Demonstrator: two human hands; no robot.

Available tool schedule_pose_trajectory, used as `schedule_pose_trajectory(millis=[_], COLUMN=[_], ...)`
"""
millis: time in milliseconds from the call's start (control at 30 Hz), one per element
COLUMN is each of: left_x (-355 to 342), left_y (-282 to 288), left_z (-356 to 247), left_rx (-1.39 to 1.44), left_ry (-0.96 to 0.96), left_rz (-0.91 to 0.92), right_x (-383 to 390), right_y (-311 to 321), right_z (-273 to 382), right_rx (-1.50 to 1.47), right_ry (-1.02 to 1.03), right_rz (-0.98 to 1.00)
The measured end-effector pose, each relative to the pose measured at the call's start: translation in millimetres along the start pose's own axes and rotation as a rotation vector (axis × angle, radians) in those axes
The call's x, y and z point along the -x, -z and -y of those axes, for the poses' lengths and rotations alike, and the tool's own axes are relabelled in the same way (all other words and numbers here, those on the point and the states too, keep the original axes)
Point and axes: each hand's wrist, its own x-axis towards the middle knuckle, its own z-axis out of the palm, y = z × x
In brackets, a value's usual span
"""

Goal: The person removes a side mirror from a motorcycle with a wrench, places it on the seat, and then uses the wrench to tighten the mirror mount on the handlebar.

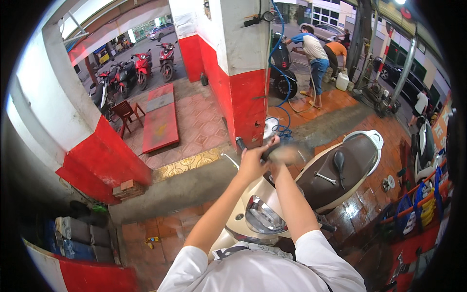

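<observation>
My left hand (255, 160) is closed around a dark part above the cream scooter's left handlebar grip (240, 142); the part is mostly hidden by my fingers. My right hand (282, 155) is right beside it, smeared by motion, so its fingers are unclear. Below them is the scooter's front with a chrome-trimmed headlight (262, 214). On the brown seat (316, 190) to the right lie a silver wrench (325, 178) and a detached black mirror (339, 164).
A red-and-white pillar (245, 102) with a coiled blue hose (281, 129) stands ahead. Two people (314, 58) work by another scooter at back right. A red ramp (158, 121), a chair (126, 117) and parked scooters are at left. An orange rack (408, 209) is at right.
</observation>
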Motion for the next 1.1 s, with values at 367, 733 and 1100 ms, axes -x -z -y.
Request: schedule_pose_trajectory(millis=[367,733,1100], left_x=[44,65,92], left_y=[60,60,45], left_z=[69,25,43], left_rx=[0.718,0.382,0.647], left_ry=[0.374,-0.083,0.123], left_rz=[-0.46,0.083,-0.333], right_x=[96,91,96], right_y=[-85,-76,-76], right_z=[-8,-14,-6], right_rx=[0.119,0.115,0.097], right_ry=[-0.158,-0.221,-0.17], right_rz=[-0.003,0.051,0.012])
